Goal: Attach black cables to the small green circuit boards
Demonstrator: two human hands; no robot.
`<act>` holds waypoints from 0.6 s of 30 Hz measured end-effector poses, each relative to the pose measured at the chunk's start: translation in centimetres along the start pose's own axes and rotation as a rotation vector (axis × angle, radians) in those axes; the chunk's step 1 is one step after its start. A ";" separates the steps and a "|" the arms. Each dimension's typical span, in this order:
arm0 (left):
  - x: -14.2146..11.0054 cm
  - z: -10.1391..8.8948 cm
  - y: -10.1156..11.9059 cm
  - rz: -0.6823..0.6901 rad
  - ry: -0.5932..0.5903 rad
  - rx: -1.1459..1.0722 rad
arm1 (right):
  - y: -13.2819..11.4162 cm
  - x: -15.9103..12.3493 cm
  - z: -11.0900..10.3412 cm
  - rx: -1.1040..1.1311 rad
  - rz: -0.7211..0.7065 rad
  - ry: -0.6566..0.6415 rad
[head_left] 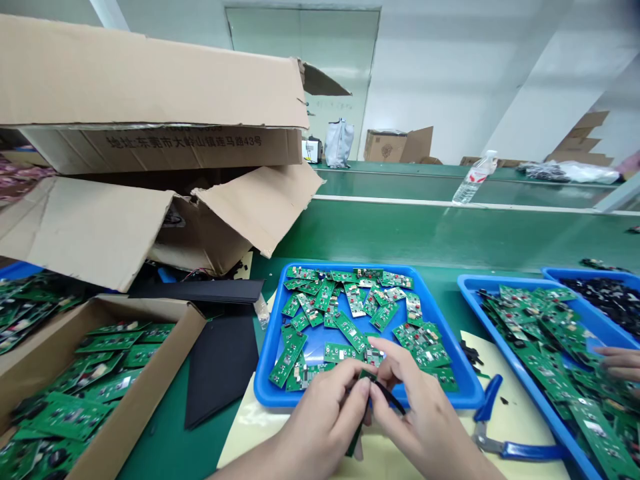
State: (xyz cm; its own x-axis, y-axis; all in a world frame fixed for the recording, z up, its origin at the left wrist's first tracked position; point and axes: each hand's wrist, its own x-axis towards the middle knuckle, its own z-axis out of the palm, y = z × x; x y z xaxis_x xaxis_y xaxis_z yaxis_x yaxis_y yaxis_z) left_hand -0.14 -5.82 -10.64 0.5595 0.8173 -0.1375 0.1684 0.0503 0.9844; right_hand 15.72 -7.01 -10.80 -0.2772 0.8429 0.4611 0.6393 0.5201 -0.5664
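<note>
Both hands meet over the front edge of a blue tray [261, 373]. My left hand [317, 417] is closed around a narrow circuit board [356, 437], which tilts downward between the fingers. Against the board's upper end, my right hand [423, 407] pinches a thin, curved black strip [395, 400]; the fingertips hide where strip and board meet. Behind the hands, loose green circuit boards [351, 331] with small components lie scattered in the tray. Yellowish paper [245, 433] covers the bench beneath.
Blue-handled cutters [493, 443] and small black pieces [471, 357] lie right. A second blue tray [525, 400] holds boards, with another person's hand [623, 363] beside it. Left are a cardboard box [170, 360] of boards, black sheets [223, 367] and large cartons [150, 80]. A bottle [475, 179] stands behind.
</note>
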 end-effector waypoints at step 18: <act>-0.2 0.0 0.8 -0.044 0.087 -0.272 | 0.4 -0.2 -0.4 0.244 0.010 0.073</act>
State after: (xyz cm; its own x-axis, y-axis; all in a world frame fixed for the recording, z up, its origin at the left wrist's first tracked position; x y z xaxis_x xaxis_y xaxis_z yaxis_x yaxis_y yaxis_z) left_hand -0.09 -5.98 -9.80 0.4829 0.8564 -0.1828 -0.0393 0.2297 0.9725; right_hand 16.32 -7.06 -10.82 -0.2138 0.8408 0.4974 0.4470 0.5369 -0.7155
